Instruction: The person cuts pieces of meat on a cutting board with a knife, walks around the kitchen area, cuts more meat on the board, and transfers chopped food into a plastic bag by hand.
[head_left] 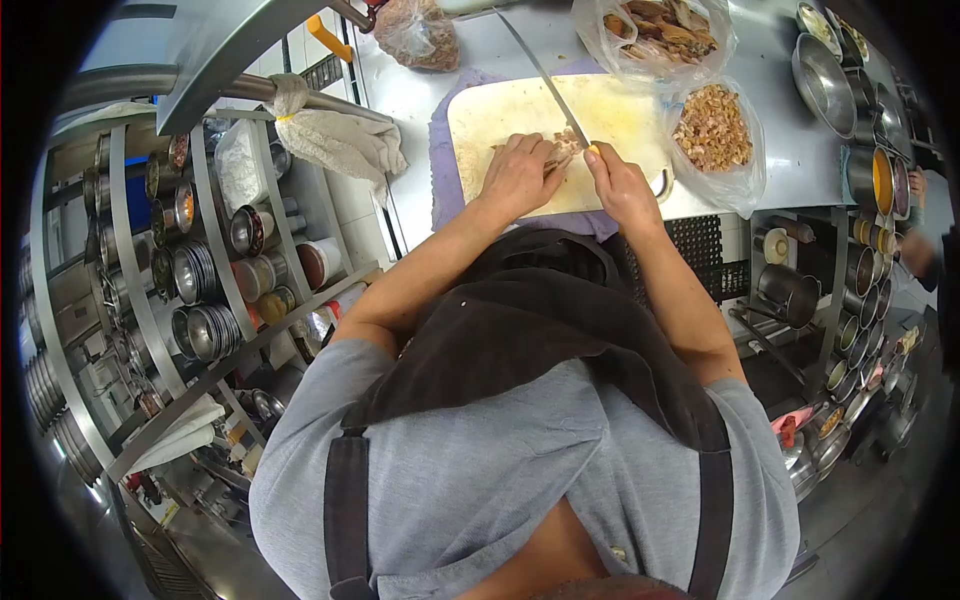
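My right hand (622, 188) is closed round the yellow handle of a long knife (546, 78), whose blade points up and to the left over the white cutting board (610, 110). Beside the blade, my left hand (520, 178) presses down on brownish meat pieces (568, 145), fingers bent and close together. The board lies on a purple cloth (441, 150). A plastic bag of chopped pieces (712, 128) sits against the board's right side. Above it is another bag with larger brown pieces (665, 35).
At the top left lies a tied bag of minced-looking food (415, 35). A towel (335, 140) hangs from a rail on the left, above shelves of metal bowls (200, 270). Metal bowls (825, 85) stand at right; a person (918, 250) is at the far right.
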